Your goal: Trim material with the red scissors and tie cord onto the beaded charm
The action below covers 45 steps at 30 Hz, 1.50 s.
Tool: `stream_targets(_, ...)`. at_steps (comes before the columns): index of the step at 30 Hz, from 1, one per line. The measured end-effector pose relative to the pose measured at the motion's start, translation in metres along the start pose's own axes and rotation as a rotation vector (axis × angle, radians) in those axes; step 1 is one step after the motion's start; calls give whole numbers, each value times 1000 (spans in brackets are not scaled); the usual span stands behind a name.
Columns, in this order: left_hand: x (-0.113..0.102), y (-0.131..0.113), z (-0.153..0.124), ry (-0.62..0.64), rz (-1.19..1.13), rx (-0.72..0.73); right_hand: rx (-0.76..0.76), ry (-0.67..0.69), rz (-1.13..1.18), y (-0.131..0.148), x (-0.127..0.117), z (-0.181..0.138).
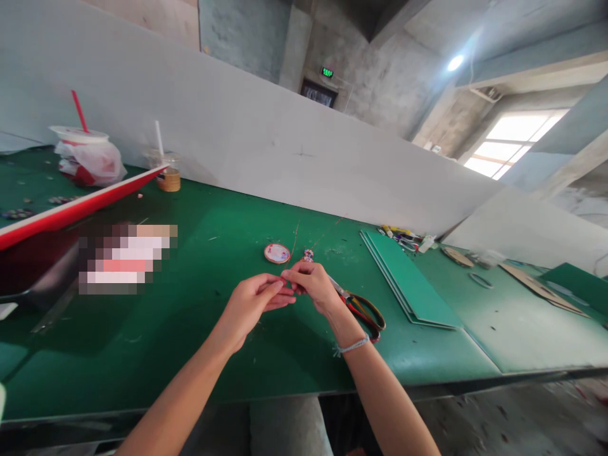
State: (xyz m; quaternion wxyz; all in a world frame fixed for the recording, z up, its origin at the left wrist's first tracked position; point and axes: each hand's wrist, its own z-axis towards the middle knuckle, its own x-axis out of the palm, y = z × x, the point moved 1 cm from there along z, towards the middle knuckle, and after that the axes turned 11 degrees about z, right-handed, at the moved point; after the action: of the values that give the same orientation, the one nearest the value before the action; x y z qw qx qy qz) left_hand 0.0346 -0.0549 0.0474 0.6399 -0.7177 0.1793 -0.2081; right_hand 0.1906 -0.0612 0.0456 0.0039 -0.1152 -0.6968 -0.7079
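My left hand (263,296) is closed in a pinch, thumb against the index finger; whatever lies between them is too small to make out. Its fingertips meet those of my right hand (312,285), which pinches a thin copper-coloured wire (295,237) whose loose end sticks up over the table. Just beyond the right knuckles shows a small cluster of beads (308,254), partly hidden by the hand. A round, flat tin-like piece with a printed top (277,253) lies beyond my fingers. Scissors with red and yellowish handles (365,315) lie partly under my right wrist.
Green boards (411,278) are stacked on the green table (213,354) at right, with assorted tools (406,239) behind them. A red-edged tray (90,206), a bagged cup (90,158) and a drink cup (168,177) stand left. A grey partition (266,139) borders the back.
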Motion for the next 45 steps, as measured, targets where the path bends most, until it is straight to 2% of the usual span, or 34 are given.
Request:
stream_targets(5,1,-1,-1,4,12,-5,6,-17,6,1,2,-2)
stream_targets(13,2,-2,-1,1,25,-21,18,26,50,3,-1,-3)
stream_targets(20,1,4,1,77,82,-24,-5,-2,111,1,-1,-3)
stream_targets(30,1,7,3,77,149,64,69,128,107,8,-6,-7)
stream_targets(36,1,11,3,112,247,116,14,95,126,10,-8,-7)
stream_targets(45,2,16,2,185,322,114,-107,-23,149,17,-18,-5)
